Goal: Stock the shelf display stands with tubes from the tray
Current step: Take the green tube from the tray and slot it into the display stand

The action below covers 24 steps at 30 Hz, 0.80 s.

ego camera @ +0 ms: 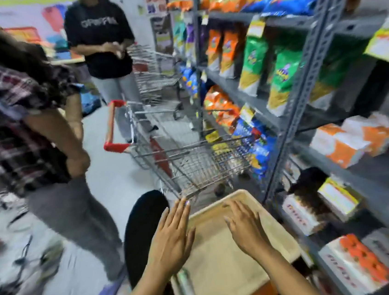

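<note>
A beige tray [225, 264] lies low in front of me, its flat bottom mostly bare. One white and green tube [188, 292] rests along the tray's near left side, under my left forearm. My left hand [171, 236] hovers flat over the tray's left rim, fingers spread, holding nothing. My right hand [246, 228] hovers palm down over the tray's middle, fingers apart and empty. White display stands [352, 267] with orange-capped tubes sit on the low shelf at the right. The frame is blurred.
A grey metal shelf rack [310, 68] full of snack bags runs along the right. A wire shopping cart [189, 157] with red handles stands just beyond the tray. Two people stand at the left and behind. Cables lie on the floor at the left.
</note>
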Each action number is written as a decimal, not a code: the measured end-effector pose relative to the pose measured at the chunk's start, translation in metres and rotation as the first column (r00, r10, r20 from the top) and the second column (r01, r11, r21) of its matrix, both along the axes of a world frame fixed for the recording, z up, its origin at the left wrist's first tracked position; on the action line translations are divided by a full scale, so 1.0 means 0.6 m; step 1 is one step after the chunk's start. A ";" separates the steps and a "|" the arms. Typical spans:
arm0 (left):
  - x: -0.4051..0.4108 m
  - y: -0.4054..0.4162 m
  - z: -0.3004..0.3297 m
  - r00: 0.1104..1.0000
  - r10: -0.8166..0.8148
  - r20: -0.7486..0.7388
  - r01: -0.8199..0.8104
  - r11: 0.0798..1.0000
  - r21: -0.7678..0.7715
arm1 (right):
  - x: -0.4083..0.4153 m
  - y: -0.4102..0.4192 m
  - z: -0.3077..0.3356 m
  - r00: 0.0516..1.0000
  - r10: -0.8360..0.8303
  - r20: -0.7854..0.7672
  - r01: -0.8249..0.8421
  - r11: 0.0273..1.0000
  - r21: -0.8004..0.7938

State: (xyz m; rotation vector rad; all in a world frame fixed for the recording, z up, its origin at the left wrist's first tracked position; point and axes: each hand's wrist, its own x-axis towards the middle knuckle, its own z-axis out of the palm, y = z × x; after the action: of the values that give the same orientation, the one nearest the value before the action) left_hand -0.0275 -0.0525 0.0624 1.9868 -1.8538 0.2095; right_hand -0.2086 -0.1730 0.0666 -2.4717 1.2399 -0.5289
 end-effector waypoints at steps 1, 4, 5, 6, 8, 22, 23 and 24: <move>0.011 0.017 -0.018 1.000 0.018 0.008 -0.018 0.999 0.027 | 0.012 0.012 -0.028 0.999 0.024 -0.026 -0.022 0.998 0.065; 0.033 0.051 -0.053 0.999 0.047 0.025 -0.049 0.994 0.097 | 0.051 0.045 -0.103 0.995 0.097 -0.021 -0.087 0.955 0.285; 0.038 0.057 -0.060 0.998 0.051 0.023 -0.054 0.993 0.106 | 0.063 0.053 -0.121 0.992 0.118 -0.052 -0.094 0.938 0.335; 0.045 0.064 -0.072 0.998 0.059 0.020 -0.061 0.991 0.121 | 0.080 0.063 -0.144 0.985 0.148 -0.094 -0.103 0.922 0.373; 0.056 0.077 -0.092 0.998 0.067 0.010 -0.067 0.988 0.138 | 0.111 0.082 -0.183 0.964 0.207 -0.164 -0.115 0.887 0.447; 0.057 0.089 -0.118 0.991 0.114 -0.071 -0.102 0.983 0.150 | 0.248 0.083 -0.285 0.786 0.475 -0.395 -0.121 0.745 0.656; 0.057 0.089 -0.118 0.991 0.112 -0.070 -0.100 0.983 0.155 | 0.251 0.082 -0.273 0.783 0.478 -0.398 -0.108 0.734 0.671; 0.058 0.088 -0.119 0.991 0.110 -0.072 -0.097 0.983 0.157 | 0.255 0.079 -0.267 0.775 0.489 -0.400 -0.102 0.722 0.684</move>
State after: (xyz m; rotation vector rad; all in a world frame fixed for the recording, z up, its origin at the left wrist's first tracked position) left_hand 0.0071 0.0004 -0.0088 2.1641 -1.7654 0.0167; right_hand -0.0558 -0.1258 -0.0937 -2.1796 0.9041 0.6782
